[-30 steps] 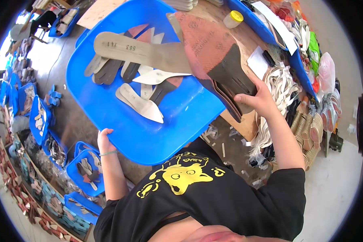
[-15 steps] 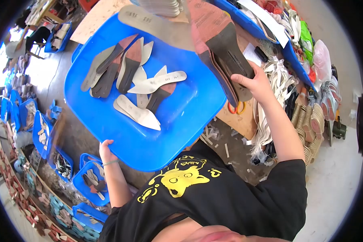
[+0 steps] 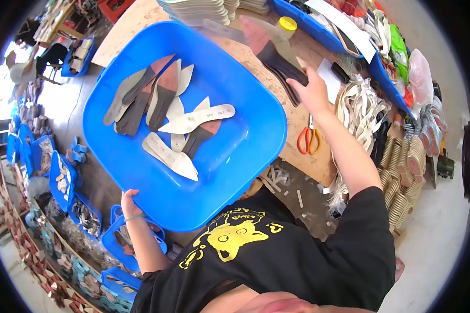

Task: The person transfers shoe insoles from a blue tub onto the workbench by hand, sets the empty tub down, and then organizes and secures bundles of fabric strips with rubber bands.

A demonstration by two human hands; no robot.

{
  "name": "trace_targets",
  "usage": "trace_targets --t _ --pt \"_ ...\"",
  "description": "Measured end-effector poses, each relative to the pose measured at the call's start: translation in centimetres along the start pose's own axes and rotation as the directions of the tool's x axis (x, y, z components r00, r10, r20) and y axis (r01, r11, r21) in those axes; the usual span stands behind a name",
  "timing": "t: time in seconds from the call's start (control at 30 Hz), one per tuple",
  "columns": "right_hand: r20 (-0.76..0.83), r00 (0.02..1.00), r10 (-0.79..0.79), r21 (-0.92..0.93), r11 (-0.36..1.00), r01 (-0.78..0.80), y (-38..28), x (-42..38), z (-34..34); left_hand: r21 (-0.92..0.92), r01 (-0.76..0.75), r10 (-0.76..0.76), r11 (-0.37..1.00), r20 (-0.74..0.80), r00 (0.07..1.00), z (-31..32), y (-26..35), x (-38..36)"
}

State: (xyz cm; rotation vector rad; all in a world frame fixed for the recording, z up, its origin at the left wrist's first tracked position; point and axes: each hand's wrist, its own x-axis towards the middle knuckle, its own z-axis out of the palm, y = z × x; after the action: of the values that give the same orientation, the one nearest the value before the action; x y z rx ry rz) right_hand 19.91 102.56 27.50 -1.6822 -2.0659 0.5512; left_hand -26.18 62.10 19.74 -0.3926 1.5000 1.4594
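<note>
My right hand (image 3: 314,95) is closed around the heel ends of a small stack of shoe insoles (image 3: 274,56), brown-black with reddish fronts, raised over the wooden table. A pale strip-like insole (image 3: 223,31) sticks out behind them, blurred. With fingers wrapped on its near-left rim, my left hand (image 3: 130,203) holds a large blue plastic tub (image 3: 240,169), which tilts toward me. Inside the tub lie several loose insoles (image 3: 197,119), some white with stamped numbers, others dark with red fronts.
Orange-handled scissors (image 3: 309,141) lie on the wooden table (image 3: 318,167), near a bundle of white straps (image 3: 357,112). Stacked pale insoles (image 3: 203,9) and a yellow lid (image 3: 288,23) are at the back. Blue bins (image 3: 62,177) stand on the floor at left.
My right hand has moved up and away from me with the insoles, uncovering the scissors and yellow lid. The tub has shifted slightly left and down in view, still held by my left hand.
</note>
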Motion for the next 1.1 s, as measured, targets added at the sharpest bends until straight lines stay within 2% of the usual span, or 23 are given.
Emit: trace_targets --t 0.07,0.2,0.33,0.43,0.63,0.73,0.83,0.93,1.07,1.1 --pt "-0.012 0.997 0.074 -0.051 0.996 -0.075 0.4 0.0 2.0 0.006 0.028 -0.028 1.000 -0.036 0.999 0.0 0.0 0.1" --pt "0.032 0.986 0.163 0.017 0.986 -0.163 1.5 0.2 4.9 0.006 0.025 -0.025 1.000 -0.007 1.000 -0.5 -0.2 0.4" --pt "-0.027 0.993 0.114 -0.051 0.992 -0.115 2.6 1.2 7.2 -0.004 0.059 -0.059 0.998 0.000 0.998 -0.9 -0.2 0.8" --pt "0.007 0.982 0.191 -0.014 0.981 -0.191 3.1 2.1 8.9 -0.019 0.084 -0.084 0.996 0.003 0.996 -1.2 -0.2 0.9" --pt "0.154 0.928 0.339 0.222 0.904 -0.367 5.5 4.0 14.0 -0.022 0.076 -0.075 0.997 0.034 0.997 -1.5 -0.6 0.8" --pt "0.280 0.876 0.392 0.428 0.766 -0.480 6.4 3.7 16.1 0.010 0.030 -0.031 0.999 0.026 0.999 -0.4 -0.6 -0.1" --pt "0.289 0.870 0.400 0.483 0.724 -0.493 7.5 3.8 16.7 0.002 0.015 -0.015 1.000 0.034 0.999 0.0 -0.8 -0.5" --pt "0.303 0.892 0.335 0.290 0.860 -0.421 9.3 5.8 16.3 0.038 0.001 -0.004 0.999 0.074 0.997 -0.1 -1.1 -0.3" --pt "0.503 0.847 0.172 0.264 0.902 -0.340 7.2 8.2 11.2 0.081 -0.034 0.032 0.996 0.033 0.999 -0.5 -1.4 0.0" --pt "0.512 0.845 0.155 0.183 0.941 -0.284 7.0 9.2 10.8 0.073 -0.051 0.047 0.996 0.055 0.997 -0.1 -1.4 -0.2"
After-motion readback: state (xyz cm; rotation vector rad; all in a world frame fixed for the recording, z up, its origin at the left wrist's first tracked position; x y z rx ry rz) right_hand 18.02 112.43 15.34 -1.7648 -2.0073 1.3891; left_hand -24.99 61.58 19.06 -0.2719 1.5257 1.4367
